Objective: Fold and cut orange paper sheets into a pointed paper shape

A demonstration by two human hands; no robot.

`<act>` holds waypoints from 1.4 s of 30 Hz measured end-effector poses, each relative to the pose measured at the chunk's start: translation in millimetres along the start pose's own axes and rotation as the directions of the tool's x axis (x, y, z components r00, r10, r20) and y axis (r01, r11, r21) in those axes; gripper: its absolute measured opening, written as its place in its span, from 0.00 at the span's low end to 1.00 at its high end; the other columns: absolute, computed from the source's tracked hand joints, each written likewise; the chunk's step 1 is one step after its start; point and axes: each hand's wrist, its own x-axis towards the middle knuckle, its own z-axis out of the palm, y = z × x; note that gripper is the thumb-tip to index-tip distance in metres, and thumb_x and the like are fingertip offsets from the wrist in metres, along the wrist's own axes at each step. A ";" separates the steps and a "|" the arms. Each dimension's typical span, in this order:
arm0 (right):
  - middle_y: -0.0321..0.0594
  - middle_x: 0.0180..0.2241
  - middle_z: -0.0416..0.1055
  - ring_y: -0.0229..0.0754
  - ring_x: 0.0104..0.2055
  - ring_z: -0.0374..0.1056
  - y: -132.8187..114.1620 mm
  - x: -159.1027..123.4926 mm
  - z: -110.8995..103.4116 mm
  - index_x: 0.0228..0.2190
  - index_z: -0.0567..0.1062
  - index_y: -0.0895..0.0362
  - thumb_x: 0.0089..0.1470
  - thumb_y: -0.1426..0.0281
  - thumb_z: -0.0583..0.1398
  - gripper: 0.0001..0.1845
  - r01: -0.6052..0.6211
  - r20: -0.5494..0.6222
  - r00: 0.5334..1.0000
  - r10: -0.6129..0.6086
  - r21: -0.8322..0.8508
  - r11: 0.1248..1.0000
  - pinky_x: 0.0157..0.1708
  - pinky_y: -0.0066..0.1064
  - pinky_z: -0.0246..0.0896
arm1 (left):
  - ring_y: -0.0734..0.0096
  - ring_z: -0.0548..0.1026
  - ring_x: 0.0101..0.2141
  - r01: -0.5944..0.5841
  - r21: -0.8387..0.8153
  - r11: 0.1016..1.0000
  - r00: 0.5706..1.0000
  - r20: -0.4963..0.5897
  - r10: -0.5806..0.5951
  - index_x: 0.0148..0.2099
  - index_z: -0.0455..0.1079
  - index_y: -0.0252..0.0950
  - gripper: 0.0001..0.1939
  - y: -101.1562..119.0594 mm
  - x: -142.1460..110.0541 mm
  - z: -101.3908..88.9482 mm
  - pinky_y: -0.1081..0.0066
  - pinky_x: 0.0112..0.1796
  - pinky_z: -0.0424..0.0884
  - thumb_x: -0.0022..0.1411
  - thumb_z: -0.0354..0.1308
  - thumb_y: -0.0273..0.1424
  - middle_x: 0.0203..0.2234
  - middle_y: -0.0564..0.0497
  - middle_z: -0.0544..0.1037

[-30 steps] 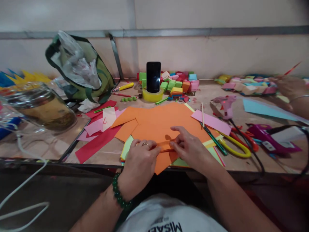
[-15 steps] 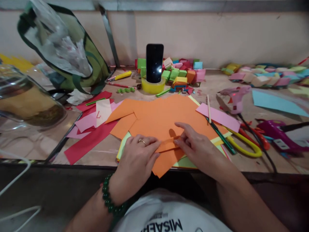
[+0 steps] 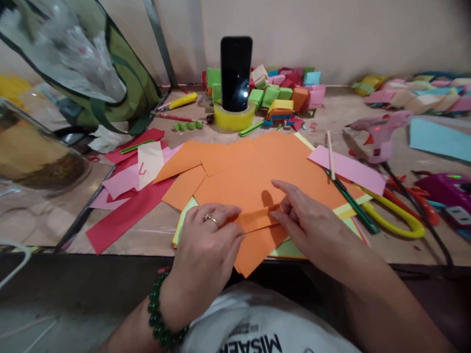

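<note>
A narrow folded orange paper strip (image 3: 257, 219) lies at the near edge of the table on a spread of orange paper sheets (image 3: 253, 171). My left hand (image 3: 206, 245), with a ring and a green bead bracelet, presses its closed fingers on the strip's left end. My right hand (image 3: 312, 225) pinches the strip's right end, forefinger stretched forward over the paper. Yellow and green sheets stick out from under the orange pile.
A black phone (image 3: 236, 73) stands in a yellow tape roll (image 3: 233, 120), coloured paper cubes (image 3: 283, 95) behind. Right: pink paper (image 3: 348, 169), stick, yellow-handled scissors (image 3: 395, 220), pink glue gun (image 3: 379, 132), purple glue gun (image 3: 447, 193). Left: red and pink scraps (image 3: 128, 196), green bag (image 3: 84, 73), glass jar (image 3: 33, 152).
The view has tilted down and moved closer to the table. Both hands stay on the orange strip, with the fingers shifting slightly along its fold.
</note>
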 end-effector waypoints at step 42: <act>0.50 0.43 0.69 0.48 0.40 0.70 4.5 1.4 3.3 0.58 0.57 0.60 0.59 0.69 0.52 0.26 0.062 -0.040 0.997 -0.066 -0.100 0.993 0.39 0.40 0.66 | 0.58 0.68 0.44 -0.163 0.187 0.969 0.979 0.150 0.136 0.48 0.72 0.32 0.13 11.3 -12.9 -10.0 0.57 0.43 0.65 0.65 0.50 0.29 0.48 0.47 0.76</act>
